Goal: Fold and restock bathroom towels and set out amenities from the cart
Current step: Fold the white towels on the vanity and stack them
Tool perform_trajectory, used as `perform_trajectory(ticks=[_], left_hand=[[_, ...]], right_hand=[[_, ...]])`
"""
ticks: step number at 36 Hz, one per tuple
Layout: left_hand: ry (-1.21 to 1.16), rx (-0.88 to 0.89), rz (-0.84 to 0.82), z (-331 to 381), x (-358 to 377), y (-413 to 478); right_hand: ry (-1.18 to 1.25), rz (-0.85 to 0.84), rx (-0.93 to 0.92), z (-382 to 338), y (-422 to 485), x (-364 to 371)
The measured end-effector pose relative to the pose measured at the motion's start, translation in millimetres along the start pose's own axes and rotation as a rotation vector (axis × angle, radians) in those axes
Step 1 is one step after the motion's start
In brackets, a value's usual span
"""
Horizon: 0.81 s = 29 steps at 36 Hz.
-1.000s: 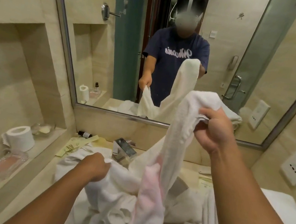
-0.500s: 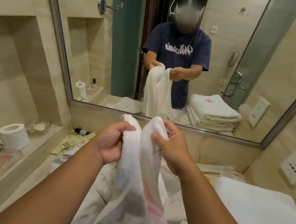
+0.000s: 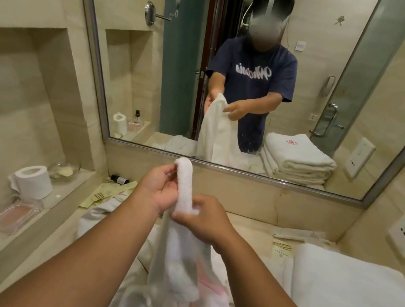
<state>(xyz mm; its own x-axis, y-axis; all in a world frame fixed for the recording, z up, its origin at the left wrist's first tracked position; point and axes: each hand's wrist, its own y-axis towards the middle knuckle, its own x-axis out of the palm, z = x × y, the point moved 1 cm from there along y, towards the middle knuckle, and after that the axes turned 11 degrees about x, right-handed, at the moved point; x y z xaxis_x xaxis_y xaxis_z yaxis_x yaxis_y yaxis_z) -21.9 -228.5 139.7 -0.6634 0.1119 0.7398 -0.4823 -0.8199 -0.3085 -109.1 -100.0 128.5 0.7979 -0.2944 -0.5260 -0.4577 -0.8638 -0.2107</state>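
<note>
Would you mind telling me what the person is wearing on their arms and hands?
Both forearms are bare, and the left hand and right hand show no gloves or watch. The mirror shows a navy short-sleeved T-shirt with white script lettering.

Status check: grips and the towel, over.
Copy: left grip and right grip both holding the white towel above the counter. Fold not finished. Loose linen heap underneath; folded stack at right.
</note>
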Motion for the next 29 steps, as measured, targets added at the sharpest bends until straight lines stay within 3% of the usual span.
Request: perform_trajectory(ticks=[3, 5, 7, 10, 13, 18, 22, 24, 27, 29], left_hand=[[0.1, 0.169, 0.005, -1.8, -2.4, -15.2], [0.465, 0.421, 0.077, -6.9, -12.6, -34.9], [0.877, 0.62, -0.008, -16.6, -23.3, -66.2], [1.254, 0.456, -0.449, -43.1, -41.2, -106.3], [1.455, 0.437, -0.515, -66.5, -51.5, -121.6], [1.456, 0.799, -0.415, -76.6, -57.6, -104.7], [1.222, 0.977, -0.305, -63.9, -53.5, -102.7], [1.073, 0.963, -0.18, -56.5, -43.9, -104.4], [0.899, 0.75, 0.014, -46.9, -31.1, -100.0], [0.869, 0.7, 0.072, -39.9, -26.0, -97.1]], right_hand=[[0.164, -0.01, 0.03, 3.9, -0.5, 4.2], [0.448, 0.029, 0.122, 1.9, -1.6, -0.9], [0.686, 0.019, 0.177, -2.9, -3.8, -8.5], [0.929, 0.001, 0.219, -10.4, -10.1, -20.0], [1.086, 0.055, 0.258, -13.9, -12.6, -24.7], [1.246, 0.067, 0.266, -14.3, -14.0, -27.3], [1.288, 0.022, 0.224, -10.5, -15.0, -30.2], [1.28, -0.026, 0.177, -8.3, -18.1, -30.5], [1.219, -0.052, 0.138, -3.5, -25.6, -29.4], [1.177, -0.027, 0.11, -0.2, -30.6, -28.6]])
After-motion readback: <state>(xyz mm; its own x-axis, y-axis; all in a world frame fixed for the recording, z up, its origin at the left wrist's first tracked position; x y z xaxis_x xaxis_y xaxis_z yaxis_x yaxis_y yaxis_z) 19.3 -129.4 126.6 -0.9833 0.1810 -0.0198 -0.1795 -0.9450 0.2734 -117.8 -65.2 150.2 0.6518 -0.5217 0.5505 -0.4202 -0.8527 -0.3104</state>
